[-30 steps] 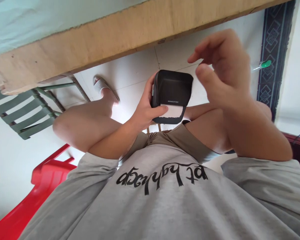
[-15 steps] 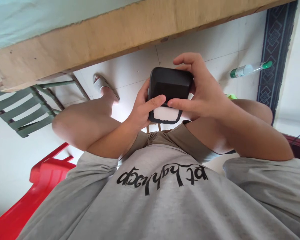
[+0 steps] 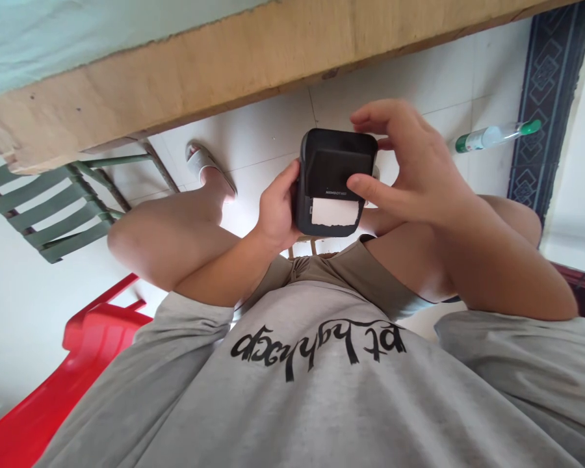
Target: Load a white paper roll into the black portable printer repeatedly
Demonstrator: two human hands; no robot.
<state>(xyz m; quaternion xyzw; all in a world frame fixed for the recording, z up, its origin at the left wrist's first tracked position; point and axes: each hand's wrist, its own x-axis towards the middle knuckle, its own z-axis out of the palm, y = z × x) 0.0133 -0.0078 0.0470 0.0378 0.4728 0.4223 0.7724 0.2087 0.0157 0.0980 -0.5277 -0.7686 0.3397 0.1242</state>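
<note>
A black label printer (image 3: 338, 162) is held above my lap, with small pale lettering on its face and a white paper label (image 3: 335, 212) with a ragged edge at its near end. My left hand (image 3: 279, 207) is wrapped around its left side, the thumb along that edge and the other fingers mostly hidden beneath. To the right, my right hand (image 3: 409, 166) is open. Its thumb tip lies over the printer's right edge, perhaps touching it, while the other fingers are spread beyond the far right corner.
A wooden edge (image 3: 185, 71) with pale green cloth (image 3: 102, 26) runs across the top. A plastic bottle (image 3: 497, 135) with a green cap lies on the floor at right. Left are a green slatted chair (image 3: 53, 208) and a red plastic chair (image 3: 102, 331).
My left thumb has moved off the printer's face to its left edge. My right hand has loosened and shifted right, uncovering the lettering and more of the label.
</note>
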